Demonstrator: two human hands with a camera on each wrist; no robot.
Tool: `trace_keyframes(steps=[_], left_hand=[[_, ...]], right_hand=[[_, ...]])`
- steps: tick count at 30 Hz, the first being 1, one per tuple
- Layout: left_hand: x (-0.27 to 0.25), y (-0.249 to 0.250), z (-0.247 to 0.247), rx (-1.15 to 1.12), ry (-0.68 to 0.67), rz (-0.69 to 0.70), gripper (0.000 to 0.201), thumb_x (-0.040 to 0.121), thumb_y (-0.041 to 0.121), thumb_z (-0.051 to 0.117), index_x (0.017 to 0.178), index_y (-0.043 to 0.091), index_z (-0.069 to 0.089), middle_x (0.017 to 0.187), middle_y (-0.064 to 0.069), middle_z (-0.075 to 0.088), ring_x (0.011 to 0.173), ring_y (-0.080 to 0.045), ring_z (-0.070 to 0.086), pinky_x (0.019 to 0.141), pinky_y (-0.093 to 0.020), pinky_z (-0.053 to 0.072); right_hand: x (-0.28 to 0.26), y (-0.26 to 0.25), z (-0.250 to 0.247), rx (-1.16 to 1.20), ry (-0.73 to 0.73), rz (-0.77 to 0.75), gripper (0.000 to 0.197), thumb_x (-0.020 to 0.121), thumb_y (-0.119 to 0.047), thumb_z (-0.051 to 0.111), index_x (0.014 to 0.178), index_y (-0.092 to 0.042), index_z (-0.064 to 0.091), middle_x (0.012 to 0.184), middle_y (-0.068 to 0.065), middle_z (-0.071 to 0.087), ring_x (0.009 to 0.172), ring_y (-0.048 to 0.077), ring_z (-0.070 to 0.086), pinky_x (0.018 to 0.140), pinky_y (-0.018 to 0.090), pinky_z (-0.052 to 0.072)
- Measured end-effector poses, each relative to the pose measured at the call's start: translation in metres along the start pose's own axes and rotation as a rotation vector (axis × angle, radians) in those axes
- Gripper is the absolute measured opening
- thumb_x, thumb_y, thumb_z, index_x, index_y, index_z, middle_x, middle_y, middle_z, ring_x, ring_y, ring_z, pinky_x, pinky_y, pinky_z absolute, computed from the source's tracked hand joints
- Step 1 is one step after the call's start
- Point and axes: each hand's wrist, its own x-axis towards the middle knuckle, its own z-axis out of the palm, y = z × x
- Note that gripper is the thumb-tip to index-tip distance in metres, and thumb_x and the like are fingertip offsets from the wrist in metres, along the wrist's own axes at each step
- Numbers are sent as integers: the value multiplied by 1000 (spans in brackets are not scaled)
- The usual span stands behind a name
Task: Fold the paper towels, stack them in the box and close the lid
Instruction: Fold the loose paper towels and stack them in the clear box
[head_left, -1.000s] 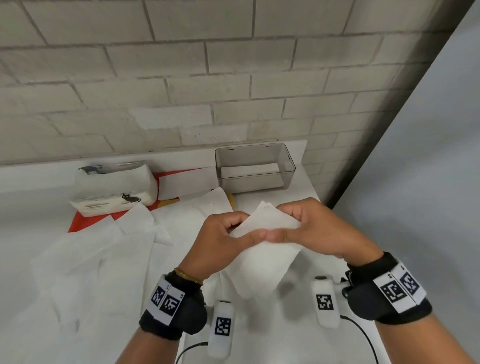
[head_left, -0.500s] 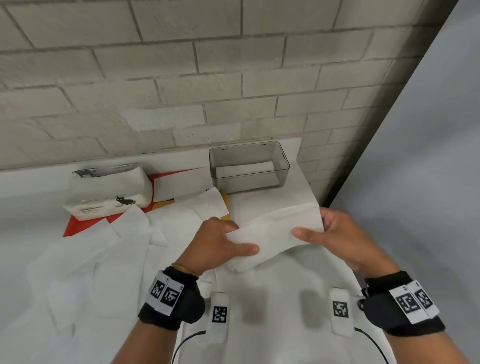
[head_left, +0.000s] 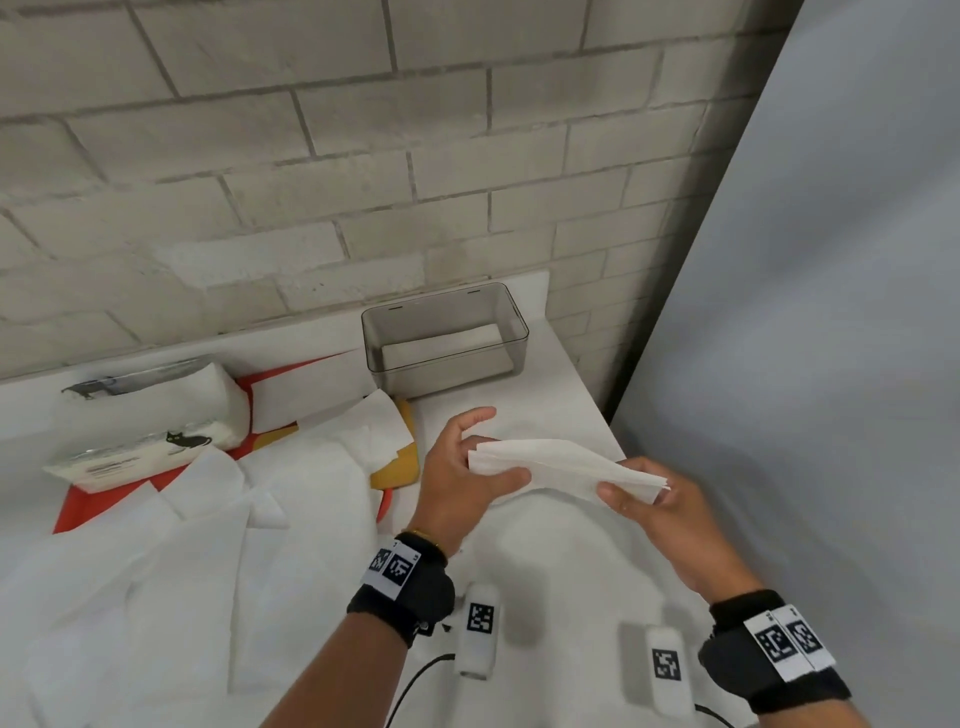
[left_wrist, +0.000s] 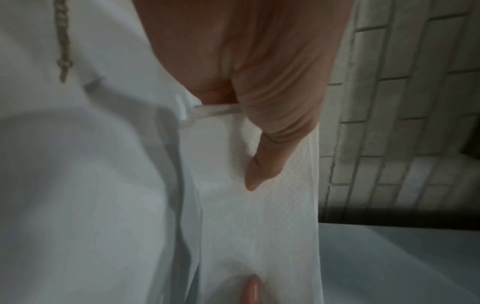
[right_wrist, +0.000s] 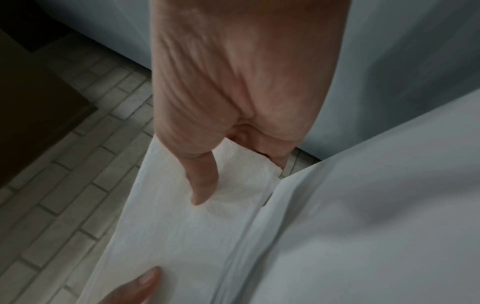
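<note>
While the left hand (head_left: 457, 480) is pinching one end of a white folded paper towel (head_left: 563, 466) between thumb and fingers (head_left: 480, 415), the right hand (head_left: 657, 501) is pinching the other end the same way, so the strip is hanging stretched between them above the white worktop (head_left: 566, 582); the left wrist view is showing the left thumb (left_wrist: 270, 162) pressing on the towel's textured face; the right wrist view is showing the right thumb (right_wrist: 203, 181) doing likewise; behind the hands, a grey translucent plastic box (head_left: 445, 338) is standing open near the brick wall (head_left: 363, 156), with white folded towels lying in its bottom; loose white paper sheets (head_left: 208, 545) are lying spread to the left, beside a soft pack of tissues (head_left: 150, 421) sitting on a red tray (head_left: 78, 506).
</note>
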Motion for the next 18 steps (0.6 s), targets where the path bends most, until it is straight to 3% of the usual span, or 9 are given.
trace_keyframes(steps=[2, 3, 5, 9, 12, 14, 18], left_hand=[[3, -12, 4, 3, -52, -18, 79, 70, -4, 92, 134, 31, 61, 94, -1, 79, 89, -13, 74, 76, -18, 58], [5, -18, 5, 27, -80, -22, 75, 71, -5, 90, 132, 29, 63, 94, -5, 80, 90, -15, 74, 76, -17, 57], [7, -27, 7, 40, -107, -39, 63, 72, -9, 88, 122, 24, 71, 93, -10, 80, 88, -17, 73, 75, -20, 58], [12, -38, 6, 50, -97, -67, 45, 69, -12, 89, 105, 14, 80, 95, -13, 80, 88, -20, 74, 80, -34, 63], [16, -37, 8, 104, -101, -67, 31, 68, -7, 91, 88, 15, 83, 88, -7, 80, 80, -16, 73, 74, -30, 61], [18, -33, 9, 133, -94, -60, 23, 69, 0, 92, 81, 17, 82, 82, -2, 79, 75, -13, 72, 71, -26, 59], [18, -30, -2, 93, -88, -58, 24, 69, 2, 94, 86, 16, 82, 84, 1, 79, 76, -11, 71, 71, -25, 59]], right_hand=[[1, 10, 0, -19, -15, -3, 18, 83, -4, 84, 87, -20, 76, 90, -9, 78, 80, 10, 66, 71, 17, 51], [1, 14, 0, -22, -22, 4, 20, 81, -3, 85, 89, -19, 77, 97, -8, 80, 87, 12, 71, 79, 21, 54], [1, 19, 1, -39, -37, 13, 27, 77, -1, 88, 97, -17, 79, 106, -1, 81, 99, 17, 76, 92, 33, 58], [7, 22, 4, -33, -41, 20, 35, 74, -1, 90, 102, -19, 81, 107, 2, 81, 105, 21, 76, 98, 41, 58], [12, 20, 10, -48, -1, -7, 27, 75, -1, 89, 95, -18, 84, 101, 1, 82, 100, 24, 77, 90, 34, 61], [13, 15, 11, -34, 52, -1, 20, 74, -11, 92, 91, -18, 84, 96, -1, 82, 93, 18, 77, 81, 28, 59], [12, 11, 7, -21, 18, 11, 23, 73, -16, 93, 94, -21, 84, 100, -3, 82, 94, 13, 77, 83, 27, 57]])
